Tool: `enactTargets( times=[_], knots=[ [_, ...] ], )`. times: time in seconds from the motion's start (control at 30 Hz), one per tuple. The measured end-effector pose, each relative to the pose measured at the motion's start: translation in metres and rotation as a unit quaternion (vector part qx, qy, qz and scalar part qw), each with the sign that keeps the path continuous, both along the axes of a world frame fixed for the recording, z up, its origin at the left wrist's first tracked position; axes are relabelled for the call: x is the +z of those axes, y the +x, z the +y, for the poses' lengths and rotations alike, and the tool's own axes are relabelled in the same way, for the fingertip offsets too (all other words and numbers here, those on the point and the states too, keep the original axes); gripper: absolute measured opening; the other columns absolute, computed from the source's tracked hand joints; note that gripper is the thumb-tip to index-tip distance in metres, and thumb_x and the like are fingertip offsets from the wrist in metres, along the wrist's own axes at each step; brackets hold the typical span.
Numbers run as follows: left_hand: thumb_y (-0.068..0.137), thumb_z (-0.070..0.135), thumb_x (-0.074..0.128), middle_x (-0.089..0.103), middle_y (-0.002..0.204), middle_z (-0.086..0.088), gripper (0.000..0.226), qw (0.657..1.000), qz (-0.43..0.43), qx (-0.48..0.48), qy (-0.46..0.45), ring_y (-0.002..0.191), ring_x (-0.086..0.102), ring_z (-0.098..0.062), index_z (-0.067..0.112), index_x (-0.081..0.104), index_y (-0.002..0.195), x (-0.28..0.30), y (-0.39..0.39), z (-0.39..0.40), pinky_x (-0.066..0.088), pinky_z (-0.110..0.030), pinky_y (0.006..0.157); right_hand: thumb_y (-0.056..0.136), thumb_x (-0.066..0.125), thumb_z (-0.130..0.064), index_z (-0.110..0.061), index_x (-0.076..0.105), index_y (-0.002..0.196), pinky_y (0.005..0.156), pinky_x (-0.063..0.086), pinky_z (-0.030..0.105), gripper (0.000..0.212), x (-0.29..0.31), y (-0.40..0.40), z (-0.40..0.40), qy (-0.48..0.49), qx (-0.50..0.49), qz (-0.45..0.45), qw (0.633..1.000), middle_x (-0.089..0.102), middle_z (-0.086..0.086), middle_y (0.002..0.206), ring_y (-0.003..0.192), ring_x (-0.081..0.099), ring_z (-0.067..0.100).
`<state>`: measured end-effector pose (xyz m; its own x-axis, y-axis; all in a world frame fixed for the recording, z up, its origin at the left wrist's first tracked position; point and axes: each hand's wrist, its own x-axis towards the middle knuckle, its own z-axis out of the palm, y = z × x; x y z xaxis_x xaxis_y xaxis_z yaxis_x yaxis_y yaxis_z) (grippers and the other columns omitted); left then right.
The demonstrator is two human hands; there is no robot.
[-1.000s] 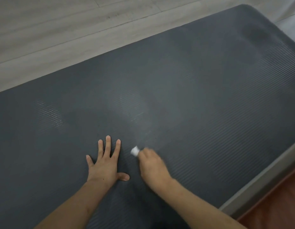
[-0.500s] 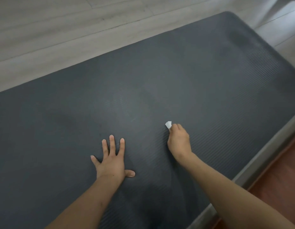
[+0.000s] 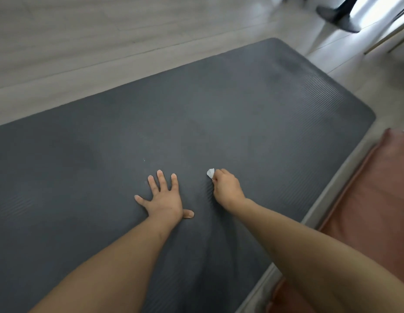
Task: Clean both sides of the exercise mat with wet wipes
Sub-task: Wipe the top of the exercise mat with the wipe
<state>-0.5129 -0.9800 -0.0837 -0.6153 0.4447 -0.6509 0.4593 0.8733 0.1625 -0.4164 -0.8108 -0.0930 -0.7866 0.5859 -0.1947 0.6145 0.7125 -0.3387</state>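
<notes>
Head view: hands [image 3: 228, 188] wiping mat [image 3: 241, 114].

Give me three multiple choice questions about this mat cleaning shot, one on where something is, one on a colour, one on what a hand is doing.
1. Where does the left hand rest?
A. on the exercise mat
B. on the floor
C. on the reddish cushion

2. What colour is the mat?
A. blue
B. dark grey
C. green

3. What is the right hand doing?
A. lying flat and open
B. pinching a white wet wipe
C. hanging off the mat

Answers:
1 A, its palm lies flat, fingers spread, on the mat.
2 B, the ribbed surface is dark grey.
3 B, the wipe pokes out past its curled fingers.
</notes>
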Motion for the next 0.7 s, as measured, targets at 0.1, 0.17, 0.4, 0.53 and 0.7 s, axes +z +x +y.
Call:
enactTargets(
  times=[0.1,0.17,0.4,0.53,0.7],
  knots=[
    [0.073,0.074,0.077,-0.043,0.161,-0.008,0.139,1.0,-0.002,-0.011,-0.001,0.152,-0.034,-0.036,0.033,-0.022,0.16,0.0,0.003,0.003,0.007,-0.082,0.113,0.091,0.044,-0.006,-0.005,0.059,0.087,0.073,0.048,0.035,0.015,0.022,-0.016,0.02,-0.035,0.033,-0.113,0.992,0.065,0.014,0.095,0.09,0.06,0.032],
    [0.073,0.075,0.076,-0.043,0.161,-0.009,0.138,1.0,-0.001,-0.012,0.002,0.151,-0.035,-0.037,0.032,-0.022,0.161,0.001,0.003,0.002,0.005,-0.083,0.112,0.091,0.046,-0.011,-0.002,0.061,0.084,0.071,0.051,0.039,0.019,0.036,-0.029,0.034,-0.057,0.064,-0.174,0.981,0.068,0.019,0.09,0.087,0.063,0.037],
    [0.075,0.076,0.074,-0.042,0.162,-0.006,0.135,1.0,-0.002,-0.011,0.001,0.151,-0.035,-0.037,0.033,-0.022,0.161,0.0,0.005,0.0,0.004,-0.083,0.112,0.097,0.044,-0.016,-0.019,0.05,0.076,0.072,0.045,0.033,0.023,0.015,-0.003,0.013,-0.043,-0.019,-0.072,0.996,0.066,0.012,0.1,0.087,0.059,0.033],
    [0.075,0.076,0.073,-0.041,0.163,-0.005,0.134,1.0,0.009,-0.008,-0.001,0.151,-0.035,-0.036,0.035,-0.021,0.161,-0.003,0.003,0.003,0.004,-0.083,0.112,0.097,0.044,-0.01,-0.008,0.055,0.089,0.074,0.043,0.036,0.013,-0.011,0.002,0.011,0.002,-0.012,0.024,1.0,0.059,0.009,0.096,0.088,0.057,0.032],
    [0.074,0.076,0.074,-0.038,0.165,-0.002,0.134,1.0,0.029,-0.002,-0.009,0.153,-0.032,-0.034,0.037,-0.02,0.16,-0.007,0.005,0.004,0.007,-0.082,0.113,0.097,0.043,-0.008,-0.009,0.052,0.089,0.067,0.031,0.034,0.013,-0.024,0.007,0.016,0.035,0.026,0.061,0.997,0.056,0.008,0.093,0.081,0.053,0.031]
  ],
)
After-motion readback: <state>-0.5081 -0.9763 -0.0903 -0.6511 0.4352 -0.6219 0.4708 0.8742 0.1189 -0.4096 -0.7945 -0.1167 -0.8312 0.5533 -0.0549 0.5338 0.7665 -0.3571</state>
